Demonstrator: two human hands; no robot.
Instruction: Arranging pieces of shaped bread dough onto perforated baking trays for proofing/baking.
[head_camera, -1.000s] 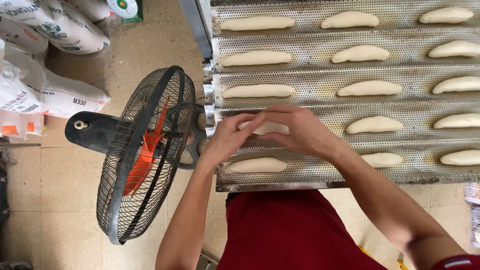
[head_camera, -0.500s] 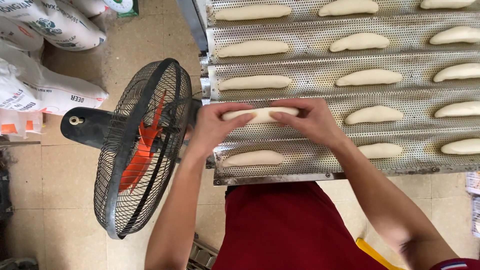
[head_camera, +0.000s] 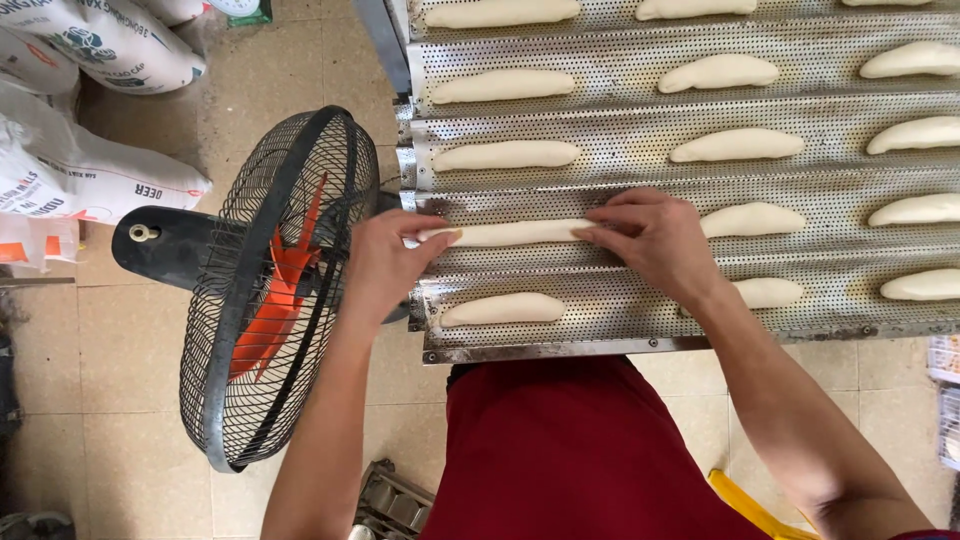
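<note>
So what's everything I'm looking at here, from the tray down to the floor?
stretched dough piece: one, pale, in a tray channel, held at both ends
other dough pieces: at least thirteen, pale, in rows along the channels
perforated tray: one, silver metal, grooved, top right
fan: one, black cage, orange blades, left of the tray
sacks: several, white, top left on the tiled floor
apron: one, dark red, bottom centre
left hand: on the dough's left end
right hand: on its right end
</note>
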